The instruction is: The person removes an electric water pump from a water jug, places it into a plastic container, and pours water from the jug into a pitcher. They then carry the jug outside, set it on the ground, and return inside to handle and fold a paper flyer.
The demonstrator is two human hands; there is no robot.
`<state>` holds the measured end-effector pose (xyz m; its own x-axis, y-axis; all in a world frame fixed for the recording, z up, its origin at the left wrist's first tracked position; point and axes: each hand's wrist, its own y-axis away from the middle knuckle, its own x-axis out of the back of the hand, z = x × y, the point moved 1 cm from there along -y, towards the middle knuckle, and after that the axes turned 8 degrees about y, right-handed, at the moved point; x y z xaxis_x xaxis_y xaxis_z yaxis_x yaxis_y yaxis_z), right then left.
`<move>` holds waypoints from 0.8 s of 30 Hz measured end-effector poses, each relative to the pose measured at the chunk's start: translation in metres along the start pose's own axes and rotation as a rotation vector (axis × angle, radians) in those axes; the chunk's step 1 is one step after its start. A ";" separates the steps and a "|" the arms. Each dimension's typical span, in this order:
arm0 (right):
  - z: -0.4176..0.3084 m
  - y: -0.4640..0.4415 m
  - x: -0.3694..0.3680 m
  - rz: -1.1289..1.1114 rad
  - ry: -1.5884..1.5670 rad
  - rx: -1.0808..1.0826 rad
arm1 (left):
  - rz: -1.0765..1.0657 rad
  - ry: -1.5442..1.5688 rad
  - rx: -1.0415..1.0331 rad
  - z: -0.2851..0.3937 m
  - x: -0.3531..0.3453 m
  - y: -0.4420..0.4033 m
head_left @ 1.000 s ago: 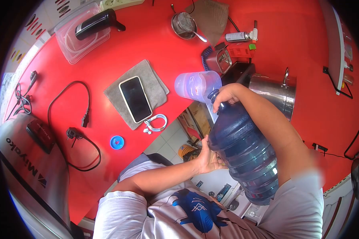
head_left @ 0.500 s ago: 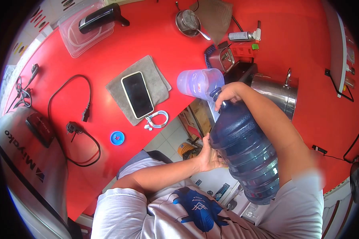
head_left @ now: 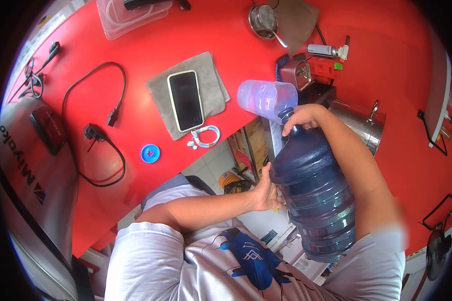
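Observation:
A large blue-tinted water jug [head_left: 316, 193] is tilted, its neck at the mouth of a translucent plastic pitcher [head_left: 258, 96] at the counter's edge. My right hand [head_left: 306, 117] is wrapped round the jug's neck. With thumb up, my left hand [head_left: 267, 194] supports the jug's side from below, its fingers partly hidden under it. Whether water is flowing I cannot make out. To the left a blue cap [head_left: 149, 153] lies on the red counter.
A phone [head_left: 186, 100] rests on a grey cloth [head_left: 215, 83] beside a looped white strap [head_left: 206, 136]. Black power cords [head_left: 124, 155] lie at left, near a Miyako appliance [head_left: 30, 165]. A steel pot [head_left: 361, 125] stands right of the pitcher; a torch canister [head_left: 324, 50] lies behind.
The view has shifted, so the counter things appear farther up and right. Both hands keep their hold on the jug, and its neck stays at the pitcher.

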<state>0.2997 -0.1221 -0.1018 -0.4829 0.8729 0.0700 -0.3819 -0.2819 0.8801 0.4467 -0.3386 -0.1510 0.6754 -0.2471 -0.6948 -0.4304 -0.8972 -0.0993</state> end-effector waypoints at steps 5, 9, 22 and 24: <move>0.000 -0.005 0.003 0.022 0.061 -0.044 | -0.014 -0.002 0.015 0.000 0.005 -0.002; 0.004 -0.011 0.005 0.056 0.028 -0.001 | 0.004 -0.035 0.014 0.001 0.003 0.000; 0.015 0.003 -0.009 0.173 -0.047 0.126 | 0.112 -0.179 -0.027 0.013 0.008 0.006; 0.027 -0.004 -0.010 0.263 -0.038 0.162 | 0.147 -0.251 -0.040 0.017 0.010 0.009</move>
<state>0.3276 -0.1184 -0.0932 -0.5179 0.7935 0.3195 -0.1158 -0.4351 0.8929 0.4395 -0.3431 -0.1708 0.4365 -0.2819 -0.8544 -0.4853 -0.8734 0.0402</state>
